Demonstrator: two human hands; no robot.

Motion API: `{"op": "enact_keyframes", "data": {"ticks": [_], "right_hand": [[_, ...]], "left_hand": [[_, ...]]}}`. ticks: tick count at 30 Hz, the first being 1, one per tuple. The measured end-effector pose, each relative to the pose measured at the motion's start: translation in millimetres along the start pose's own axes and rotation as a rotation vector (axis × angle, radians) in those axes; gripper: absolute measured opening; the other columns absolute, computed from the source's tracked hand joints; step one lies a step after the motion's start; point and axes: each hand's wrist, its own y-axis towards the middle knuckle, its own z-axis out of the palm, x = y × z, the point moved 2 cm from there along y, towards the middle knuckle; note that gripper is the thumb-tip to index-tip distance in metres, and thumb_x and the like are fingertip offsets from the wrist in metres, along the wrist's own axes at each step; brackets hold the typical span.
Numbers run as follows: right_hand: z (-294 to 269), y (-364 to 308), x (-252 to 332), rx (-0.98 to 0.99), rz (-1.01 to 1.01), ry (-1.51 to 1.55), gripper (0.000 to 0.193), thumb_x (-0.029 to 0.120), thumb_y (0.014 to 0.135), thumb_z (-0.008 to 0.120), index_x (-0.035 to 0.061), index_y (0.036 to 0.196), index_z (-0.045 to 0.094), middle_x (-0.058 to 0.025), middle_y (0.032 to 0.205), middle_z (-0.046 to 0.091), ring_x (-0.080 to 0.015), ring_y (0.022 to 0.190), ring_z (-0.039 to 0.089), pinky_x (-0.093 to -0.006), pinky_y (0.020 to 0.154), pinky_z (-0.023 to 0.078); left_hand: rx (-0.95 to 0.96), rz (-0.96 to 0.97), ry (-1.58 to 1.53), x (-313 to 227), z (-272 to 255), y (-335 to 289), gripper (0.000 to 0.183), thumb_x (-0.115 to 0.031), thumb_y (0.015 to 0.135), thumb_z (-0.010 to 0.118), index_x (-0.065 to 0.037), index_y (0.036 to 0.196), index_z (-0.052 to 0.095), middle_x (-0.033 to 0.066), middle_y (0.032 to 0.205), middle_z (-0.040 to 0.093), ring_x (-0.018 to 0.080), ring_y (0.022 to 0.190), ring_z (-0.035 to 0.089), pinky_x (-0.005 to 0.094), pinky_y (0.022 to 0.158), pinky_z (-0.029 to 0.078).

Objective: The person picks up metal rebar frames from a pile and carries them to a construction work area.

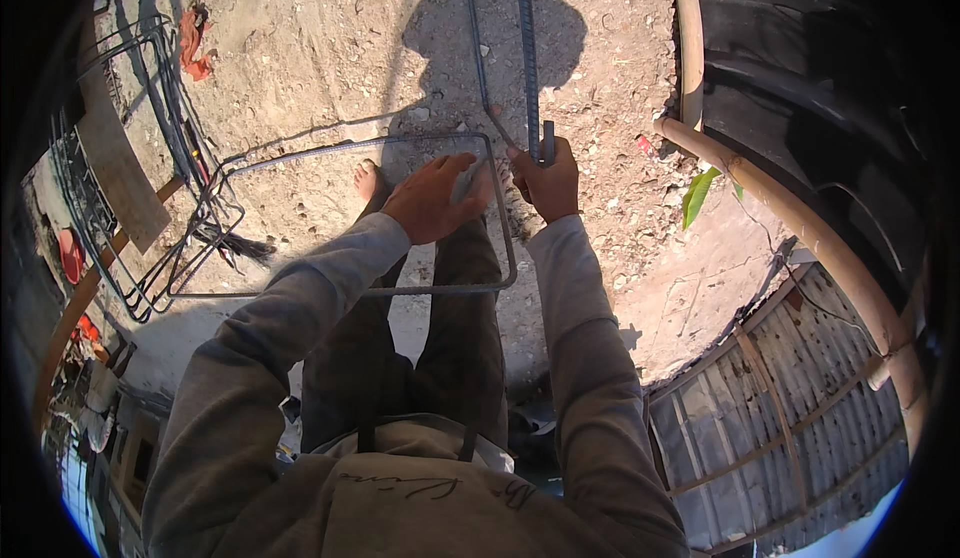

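Observation:
I stand on sandy ground and look down at both arms in grey sleeves. My left hand (433,198) grips the near right corner of a bent rectangular steel rebar stirrup (300,158) that hangs level in front of my legs. My right hand (548,180) is closed around a ribbed steel bar tool (527,48) that runs straight away from me, its short hooked end by my fingers. A thinner end of the stirrup wire (478,58) rises beside that bar. One bare foot (366,180) shows under the frame.
A pile of finished rebar stirrups (150,158) lies at the left beside a wooden plank (115,158). Bamboo poles (800,228) and a large black tyre (820,88) stand at the right. A slatted bamboo panel (780,418) is lower right.

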Motion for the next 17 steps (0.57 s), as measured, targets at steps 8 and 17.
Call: {"op": "enact_keyframes", "data": {"ticks": [8, 17], "right_hand": [[-12, -1, 9, 0.014, -0.016, -0.009, 0.025, 0.02, 0.08, 0.068, 0.002, 0.088, 0.052, -0.002, 0.062, 0.053, -0.0069, 0.048, 0.047, -0.0228, 0.04, 0.037], [-11, 9, -15, 0.02, -0.246, 0.019, 0.03, 0.029, 0.093, 0.049, 0.0028, 0.106, 0.051, -0.0109, 0.093, 0.064, -0.0155, 0.077, 0.062, -0.0265, 0.066, 0.047]], "left_hand": [[0.327, -0.203, 0.199, -7, 23, -103, 0.023, -0.032, 0.083, 0.057, -0.01, 0.089, 0.057, 0.0081, 0.085, 0.062, 0.0297, 0.078, 0.062, 0.0444, 0.069, 0.046], [0.023, -0.096, 0.387, -2, -68, -8, 0.029, -0.038, 0.081, 0.057, -0.01, 0.089, 0.057, 0.0104, 0.08, 0.064, 0.0318, 0.071, 0.063, 0.0468, 0.066, 0.048]]}}
